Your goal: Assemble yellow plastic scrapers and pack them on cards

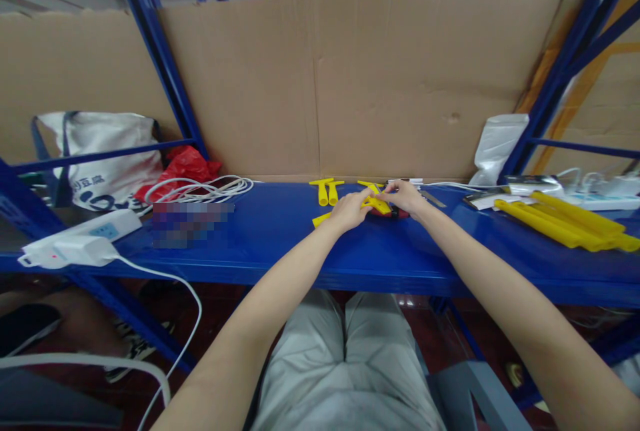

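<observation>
My left hand [351,211] is closed around a yellow plastic piece [383,206] near the back of the blue table. My right hand [405,196] meets it from the right, thumb and fingers pinched together at the piece; what they pinch is too small to make out. Beneath the hands lies a red and black object [400,213], mostly covered. One yellow T-shaped piece [323,194] stands left of my hands, with a second T-shaped piece [333,192] beside it. Another yellow part [321,220] shows by my left wrist. A thin metal strip [434,198] lies right of my right hand.
Several long yellow tubes [565,223] lie at the right. A white power strip [85,238], coiled white cable [220,188], red plastic bag [183,168] and cloth bag [110,158] are at the left. Cardboard [390,84] walls the back. Another person's leg shows lower left.
</observation>
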### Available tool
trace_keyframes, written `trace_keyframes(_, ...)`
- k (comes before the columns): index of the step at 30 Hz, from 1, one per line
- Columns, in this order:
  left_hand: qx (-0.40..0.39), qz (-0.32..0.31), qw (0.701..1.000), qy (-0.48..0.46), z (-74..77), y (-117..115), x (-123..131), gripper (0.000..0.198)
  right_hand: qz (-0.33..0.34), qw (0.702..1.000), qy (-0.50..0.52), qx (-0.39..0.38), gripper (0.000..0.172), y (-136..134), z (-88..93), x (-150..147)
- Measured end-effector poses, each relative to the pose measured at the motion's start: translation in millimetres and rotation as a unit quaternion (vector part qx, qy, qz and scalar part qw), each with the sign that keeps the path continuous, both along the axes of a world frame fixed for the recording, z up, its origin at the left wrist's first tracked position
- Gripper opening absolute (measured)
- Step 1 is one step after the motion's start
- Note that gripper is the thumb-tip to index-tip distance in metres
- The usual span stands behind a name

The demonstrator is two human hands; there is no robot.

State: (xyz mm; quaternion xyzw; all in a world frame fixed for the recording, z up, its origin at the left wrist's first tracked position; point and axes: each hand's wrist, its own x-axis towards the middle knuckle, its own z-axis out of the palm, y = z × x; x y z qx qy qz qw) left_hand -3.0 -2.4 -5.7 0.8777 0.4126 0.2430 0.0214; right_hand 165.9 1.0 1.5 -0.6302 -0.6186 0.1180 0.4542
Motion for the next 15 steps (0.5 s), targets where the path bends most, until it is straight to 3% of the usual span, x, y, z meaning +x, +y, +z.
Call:
trace_keyframes(6,0.001,-0.015,1.000,-0.026,-0.1,3.1,0.6,0.026,-0.019,1.000,0.012,-0.019,0.010,8.1,3.8,18.4)
trace_keyframes(8,-0.002,-0.016,0.999,-0.036,-0.6,4.7,1.0,0.023,-0.092,0.994,-0.053,-0.012,0.010,8.6,6.4,37.7)
trace_keyframes(11,-0.006,-0.019,0.999,-0.043,-1.2,6.2,1.4,0.023,-0.198,0.963,-0.178,-0.041,0.021,7.2,5.3,72.9)
trace_keyframes(15,-0.005,-0.015,0.999,-0.043,-0.9,5.7,1.8,0.022,-0.218,0.942,-0.235,-0.101,0.027,8.6,-6.0,106.0)
